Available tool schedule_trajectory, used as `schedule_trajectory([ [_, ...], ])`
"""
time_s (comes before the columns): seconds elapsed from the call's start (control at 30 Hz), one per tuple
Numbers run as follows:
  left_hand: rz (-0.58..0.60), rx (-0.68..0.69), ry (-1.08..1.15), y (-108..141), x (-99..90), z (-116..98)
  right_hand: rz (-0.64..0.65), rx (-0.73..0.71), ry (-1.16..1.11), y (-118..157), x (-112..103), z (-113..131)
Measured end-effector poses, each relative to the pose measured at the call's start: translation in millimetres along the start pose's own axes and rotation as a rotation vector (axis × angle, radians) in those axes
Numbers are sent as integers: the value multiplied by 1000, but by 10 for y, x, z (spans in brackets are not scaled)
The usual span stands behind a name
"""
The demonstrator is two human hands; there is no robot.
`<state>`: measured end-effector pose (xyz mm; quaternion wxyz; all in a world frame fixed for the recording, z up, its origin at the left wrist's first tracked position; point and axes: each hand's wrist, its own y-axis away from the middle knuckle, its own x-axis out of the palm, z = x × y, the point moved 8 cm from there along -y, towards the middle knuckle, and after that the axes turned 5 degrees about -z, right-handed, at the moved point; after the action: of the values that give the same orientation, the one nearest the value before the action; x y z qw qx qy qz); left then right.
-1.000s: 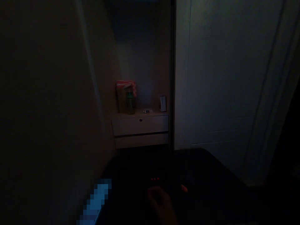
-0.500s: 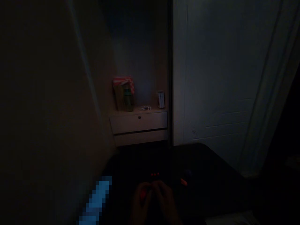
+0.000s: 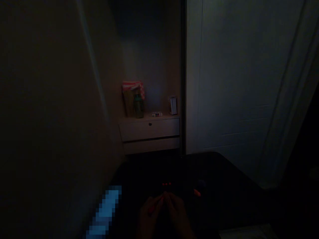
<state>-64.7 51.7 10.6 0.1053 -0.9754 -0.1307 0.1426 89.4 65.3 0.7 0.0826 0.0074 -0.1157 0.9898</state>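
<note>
The scene is very dark. My left hand (image 3: 147, 212) is curled around a red lump (image 3: 151, 209), which shows between the fingers and palm. At its fingertips, a bit of red touches my right hand (image 3: 175, 209). The right fingers are pinched together against the left fingertips; what they hold is too dim to name. Just beyond the hands, a short row of small red balls (image 3: 166, 184) lies on the black tabletop (image 3: 149, 169). To the right lies an orange-red piece (image 3: 197, 193), beside a dark roundish object (image 3: 201, 183).
A blurred bright blue strip (image 3: 106, 210) is at lower left. A pale flat item (image 3: 246, 231) lies at the lower right edge. Behind the table, a drawer unit (image 3: 149, 131) carries a green bottle (image 3: 139, 106), a red-and-white bag (image 3: 132, 86) and small boxes (image 3: 172, 105).
The view has shifted slightly. My fingertips have come closer together, and red now shows between them. The balls and the orange-red piece stay in place on the table.
</note>
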Motion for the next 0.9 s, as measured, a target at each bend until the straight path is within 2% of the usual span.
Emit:
schedule_trajectory([
  [0.13,2,9,25,15,8,-73,25,-13,-45,-30,-22,68],
  [0.37,-13,-19,22,7,-7,-113,145,-182,-9,20,83,189],
  [0.5,18,-51,26,37,8,-111,164,-168,10,21,117,128],
  [0.63,-32,-79,16,53,-29,-87,162,-169,29,24,108,102],
  [0.9,-45,-76,11,25,-25,-104,186,-217,29,81,121,242],
])
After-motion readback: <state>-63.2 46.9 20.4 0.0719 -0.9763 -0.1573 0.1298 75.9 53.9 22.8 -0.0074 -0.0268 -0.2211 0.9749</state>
